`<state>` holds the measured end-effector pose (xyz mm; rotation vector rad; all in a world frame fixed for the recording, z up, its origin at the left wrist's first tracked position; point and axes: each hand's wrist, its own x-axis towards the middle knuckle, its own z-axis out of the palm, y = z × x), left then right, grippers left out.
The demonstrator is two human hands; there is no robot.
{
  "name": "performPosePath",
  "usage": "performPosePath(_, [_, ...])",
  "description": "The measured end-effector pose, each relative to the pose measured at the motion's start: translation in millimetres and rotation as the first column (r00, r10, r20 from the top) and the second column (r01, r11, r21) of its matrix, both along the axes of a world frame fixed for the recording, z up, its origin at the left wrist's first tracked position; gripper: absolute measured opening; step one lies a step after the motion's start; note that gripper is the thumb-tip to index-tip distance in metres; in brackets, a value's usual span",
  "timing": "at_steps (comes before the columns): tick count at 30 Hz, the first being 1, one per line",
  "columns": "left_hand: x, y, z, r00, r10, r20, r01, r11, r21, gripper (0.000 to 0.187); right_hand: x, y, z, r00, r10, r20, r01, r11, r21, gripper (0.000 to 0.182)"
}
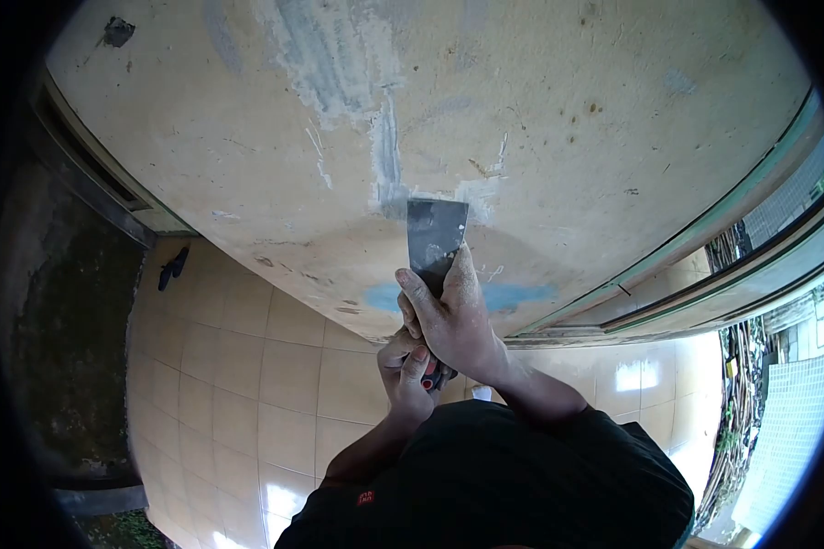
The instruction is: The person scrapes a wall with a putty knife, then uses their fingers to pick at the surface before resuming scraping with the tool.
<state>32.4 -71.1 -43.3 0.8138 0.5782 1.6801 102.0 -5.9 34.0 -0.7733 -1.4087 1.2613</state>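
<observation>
A putty knife (435,231) with a wide grey blade points up the wall, its straight edge right at a patch of pale filler (474,194). My right hand (456,322), dusted with white powder, is closed round the knife near the base of the blade, thumb and forefinger along it. Below it, my left hand (409,373) wraps the lower end of the handle, where a bit of red and black shows. Most of the handle is hidden by my fingers. Whitish-grey filler (339,59) streaks the cream wall (568,119) above the blade.
A light blue smear (520,296) marks the wall behind my hands. Beige floor tiles (233,366) lie below, with dark footwear (173,268) near the left wall. A green-edged window frame (677,252) runs along the right, with piled sticks (737,421) outside.
</observation>
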Motion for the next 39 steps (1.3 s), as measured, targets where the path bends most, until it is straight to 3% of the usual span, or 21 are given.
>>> performPosePath(4, [3,1,1,0.997,0.072,-0.001,-0.072,0.996,-0.048,0.031,-1,1,1,0.998,-0.039,-0.045,0.039,0.999,-0.008,0.022])
performPosePath(7, [1,9,8,0.998,0.024,0.061,-0.027,0.999,0.034,0.031,0,0,7,0.999,-0.029,-0.029,0.029,1.0,-0.006,0.022])
performPosePath(9, [-4,4,6,0.998,-0.018,0.054,0.018,1.0,0.01,0.031,0,0,6,1.0,-0.024,-0.019,0.025,0.999,0.021,0.022])
performPosePath(11, [-4,0,1,0.997,-0.066,0.045,0.067,0.998,-0.012,0.03,0,-4,-1,0.997,-0.01,-0.079,0.005,0.998,-0.06,0.022])
performPosePath(13, [3,2,-3,0.997,0.075,-0.012,-0.076,0.996,-0.056,0.031,-1,-1,-6,0.997,-0.025,-0.071,0.022,0.998,-0.052,0.022])
performPosePath(17, [2,7,-1,0.999,0.016,0.027,-0.016,1.0,-0.014,0.031,2,1,7,0.999,-0.025,-0.026,0.024,1.0,-0.02,0.022])
performPosePath(20, [-1,11,-7,0.996,0.09,-0.014,-0.089,0.994,0.062,0.032,2,2,4,0.999,-0.029,-0.022,0.029,1.0,0.002,0.022])
performPosePath(22, [-3,4,-3,1.0,0.0,-0.013,0.0,1.0,0.006,0.033,0,-1,-4,0.998,-0.022,-0.059,0.021,1.0,-0.018,0.023])
performPosePath(25, [2,1,-9,1.0,0.013,-0.007,-0.013,0.998,-0.066,0.033,1,0,-13,0.996,-0.037,-0.08,0.035,0.999,-0.022,0.024])
performPosePath(29, [5,6,-3,0.996,0.078,-0.039,-0.08,0.996,-0.029,0.033,2,0,2,0.997,-0.024,-0.076,0.024,1.0,-0.001,0.025])
performPosePath(35, [1,-1,-2,1.0,0.002,-0.027,-0.002,1.0,-0.007,0.032,2,-4,-10,0.998,-0.038,-0.058,0.035,0.998,-0.043,0.024])
performPosePath(39, [8,1,-5,0.991,0.113,-0.077,-0.115,0.993,-0.015,0.029,4,-3,-13,0.996,-0.056,-0.063,0.054,0.998,-0.04,0.024])
